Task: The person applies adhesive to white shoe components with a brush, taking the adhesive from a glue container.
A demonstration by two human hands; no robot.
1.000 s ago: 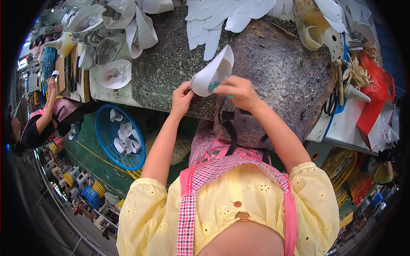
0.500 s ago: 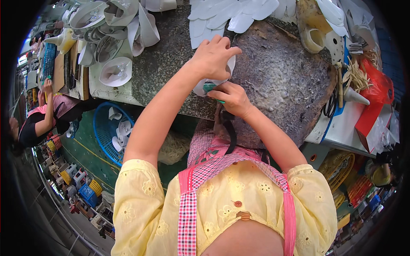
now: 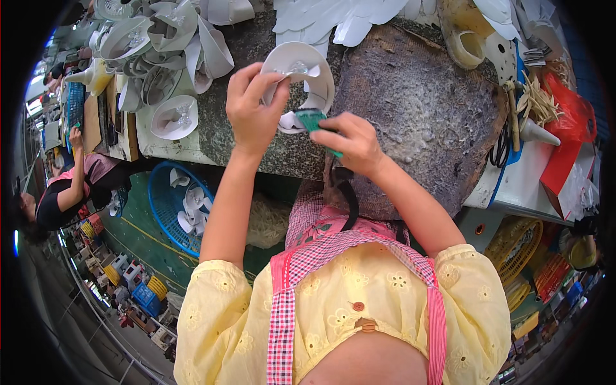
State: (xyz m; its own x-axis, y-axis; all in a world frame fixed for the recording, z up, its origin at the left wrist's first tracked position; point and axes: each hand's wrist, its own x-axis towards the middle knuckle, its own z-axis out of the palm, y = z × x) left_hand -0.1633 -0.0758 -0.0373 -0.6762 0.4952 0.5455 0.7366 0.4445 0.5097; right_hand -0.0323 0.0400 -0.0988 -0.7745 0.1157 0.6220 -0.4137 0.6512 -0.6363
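Note:
My left hand point(image 3: 250, 109) pinches the rim of a white curved shoe upper point(image 3: 325, 83) above the worktable. Clear sparkling ornaments show inside the upper's loop. My right hand point(image 3: 351, 142) is closed on a small green brush point(image 3: 310, 119), its head against or just in front of the upper's lower edge. Motion blurs the brush a little, and whether it touches cannot be made out. Beyond my hands lies a fan of white sole-shaped pieces point(image 3: 353, 29). A worn, glue-crusted board point(image 3: 417, 115) stretches right of my right hand.
White uppers point(image 3: 173, 38) are heaped at the far left, with a single white upper point(image 3: 174, 117) nearer. A blue basket point(image 3: 157, 199) holds more below the table edge. On the right are a yellowed container point(image 3: 467, 48) and a red bag point(image 3: 568, 115). A co-worker point(image 3: 70, 183) works at left.
My left hand has moved left and turned, lifting the upper so its whole loop shows. My right hand has shifted slightly, and more of the green brush is visible.

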